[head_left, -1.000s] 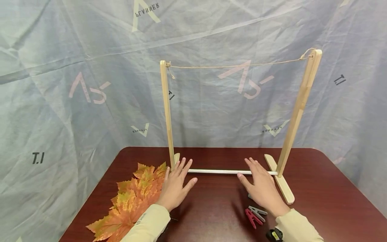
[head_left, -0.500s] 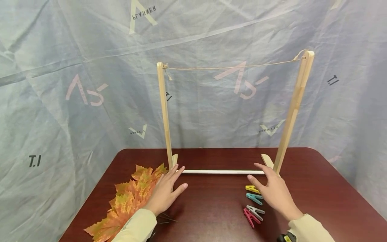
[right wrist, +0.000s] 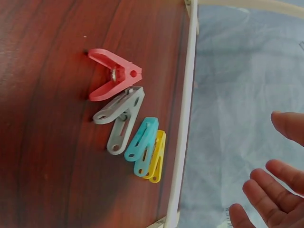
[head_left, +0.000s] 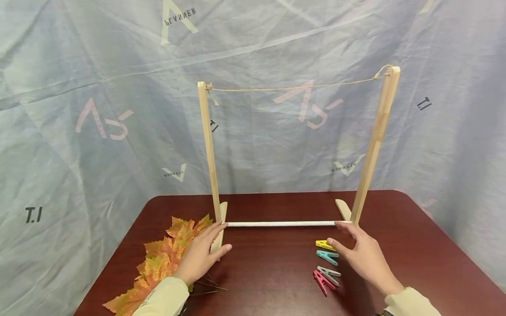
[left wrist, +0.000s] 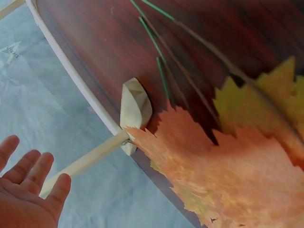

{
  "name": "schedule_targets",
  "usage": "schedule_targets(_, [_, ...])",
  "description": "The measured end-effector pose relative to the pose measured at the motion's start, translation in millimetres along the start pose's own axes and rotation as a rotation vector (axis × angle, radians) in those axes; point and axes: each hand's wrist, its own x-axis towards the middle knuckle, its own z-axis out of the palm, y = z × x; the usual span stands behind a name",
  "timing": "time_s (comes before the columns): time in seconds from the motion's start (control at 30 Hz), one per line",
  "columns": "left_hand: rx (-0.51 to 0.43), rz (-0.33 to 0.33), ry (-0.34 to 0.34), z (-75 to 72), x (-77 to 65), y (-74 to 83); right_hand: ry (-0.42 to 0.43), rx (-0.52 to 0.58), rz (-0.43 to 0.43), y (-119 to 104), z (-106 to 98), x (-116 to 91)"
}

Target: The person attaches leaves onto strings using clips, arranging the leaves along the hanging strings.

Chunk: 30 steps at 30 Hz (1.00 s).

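Head view looking forward and down over the bench (head_left: 276,281), left wrist view close on leaves (left wrist: 237,161), right wrist view close on clothespins (right wrist: 128,128), all sharing the wooden frame (head_left: 284,224)

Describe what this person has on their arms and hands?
Both arms wear pale cream long sleeves. The left sleeve carries small dark lettering near the cuff, too small to read. The left hand and right hand are bare: no gloves or rings show.
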Motion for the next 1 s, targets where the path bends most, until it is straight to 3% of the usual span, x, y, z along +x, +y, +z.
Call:
schedule_targets(0.4, [0.002, -0.032, -0.019, -6.0, -8.7, -5.8, -0.022, 0.105, 0.024, 3.5, 3.8, -13.9])
schedule_targets(0.63, [-0.018, -0.099, -0.042, -14.3, -11.9, -8.1, -0.064, 0.169, 0.029, 9.2, 5.8, -22.9])
schedule_targets(0.83, [-0.046, -0.144, -0.080, -20.6, -17.6, -12.8, -0.078, 0.168, 0.009, 13.7, 8.5, -30.4])
schedule_targets(1.0, [-0.035, -0.110, -0.158, -24.0, -23.2, -21.2, -0.113, 0.177, -0.003, 17.7, 11.5, -36.9])
